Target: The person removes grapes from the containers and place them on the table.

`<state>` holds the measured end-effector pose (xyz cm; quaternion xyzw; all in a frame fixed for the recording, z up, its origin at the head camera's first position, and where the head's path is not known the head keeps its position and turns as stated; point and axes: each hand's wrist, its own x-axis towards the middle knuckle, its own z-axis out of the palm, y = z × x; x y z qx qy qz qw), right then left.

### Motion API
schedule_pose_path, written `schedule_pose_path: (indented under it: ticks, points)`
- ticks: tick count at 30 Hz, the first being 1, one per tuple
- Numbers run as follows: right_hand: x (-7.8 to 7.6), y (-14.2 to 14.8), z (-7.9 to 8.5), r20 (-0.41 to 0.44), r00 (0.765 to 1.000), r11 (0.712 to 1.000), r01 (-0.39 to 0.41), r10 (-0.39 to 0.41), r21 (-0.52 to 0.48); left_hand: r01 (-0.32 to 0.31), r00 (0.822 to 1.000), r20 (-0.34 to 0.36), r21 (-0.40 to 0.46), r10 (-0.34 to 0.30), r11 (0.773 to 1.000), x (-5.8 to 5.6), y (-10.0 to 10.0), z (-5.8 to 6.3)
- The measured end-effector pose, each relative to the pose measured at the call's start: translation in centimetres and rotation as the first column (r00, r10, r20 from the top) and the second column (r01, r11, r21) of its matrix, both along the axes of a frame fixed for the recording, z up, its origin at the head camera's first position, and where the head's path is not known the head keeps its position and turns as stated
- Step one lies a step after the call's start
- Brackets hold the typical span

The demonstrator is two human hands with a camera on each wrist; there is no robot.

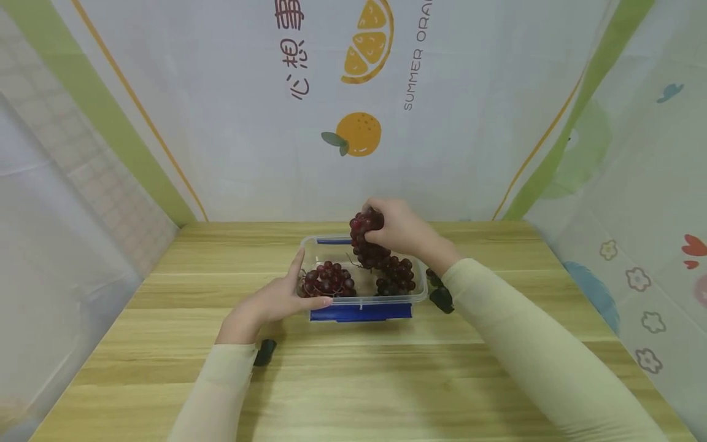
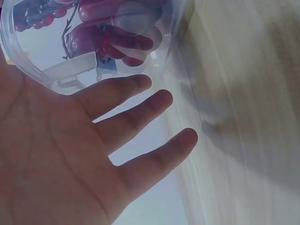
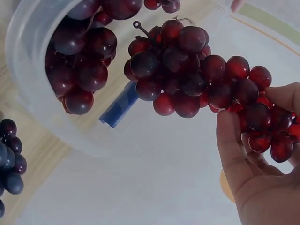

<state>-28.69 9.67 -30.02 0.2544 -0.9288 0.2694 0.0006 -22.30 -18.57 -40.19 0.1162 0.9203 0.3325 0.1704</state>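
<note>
A bunch of dark red grapes (image 1: 366, 242) is gripped by my right hand (image 1: 400, 230), held up over a clear plastic container (image 1: 386, 300) with blue clips. In the right wrist view the thumb and fingers pinch one end of the bunch (image 3: 173, 70), and its other end hangs free. More grapes (image 1: 328, 279) lie in the container's left part, and others (image 1: 399, 276) in its right part. My left hand (image 1: 276, 298) touches the container's left side, thumb along the front rim. The left wrist view shows three extended, spread fingers (image 2: 154, 157) below the container wall.
The container stands on a wood-grain table (image 1: 353, 380), near its back edge. A printed white curtain (image 1: 248, 153) hangs behind. Dark grapes (image 3: 11, 164) lie outside the container in the right wrist view. A small black object (image 1: 265, 353) is beside the left wrist.
</note>
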Motion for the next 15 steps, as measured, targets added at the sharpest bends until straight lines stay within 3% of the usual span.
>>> schedule_pose_path:
  ticks: [15]
  points:
    - [1.5,0.0,1.8,0.063,0.998,0.999,0.018,-0.015,-0.043,0.011,1.0,-0.006,-0.033,-0.011,0.999,-0.1,-0.1,0.0]
